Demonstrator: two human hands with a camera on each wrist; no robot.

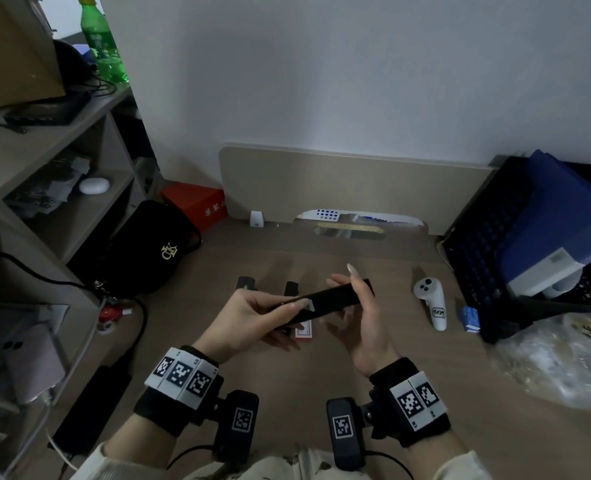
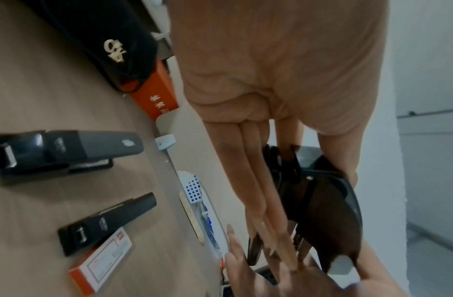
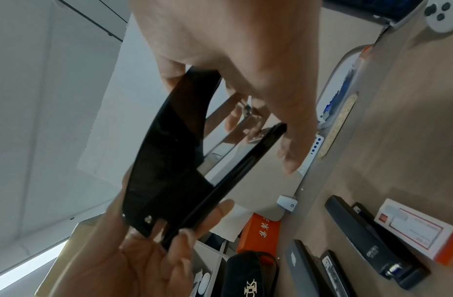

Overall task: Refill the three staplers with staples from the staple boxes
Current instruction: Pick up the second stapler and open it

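Note:
Above the desk, both hands hold one black stapler (image 1: 332, 297). In the right wrist view this stapler (image 3: 169, 160) stands hinged apart, its metal magazine showing between cover and base. My left hand (image 1: 292, 320) grips the hinge end, thumb on top. My right hand (image 1: 353, 299) pinches the front end, with thumb and fingers round the cover. Two more black staplers (image 1: 245, 283) (image 1: 291, 287) lie on the desk behind the hands. A white and red staple box (image 1: 303, 332) lies flat under the held stapler. A small blue box (image 1: 470, 318) sits further right.
A white controller (image 1: 431, 303) lies on the desk right of my hands. A dark crate with a blue case (image 1: 546, 220) fills the right edge. A black bag (image 1: 148, 251) and an orange box (image 1: 197, 202) stand at the back left, beside shelves (image 1: 45, 161).

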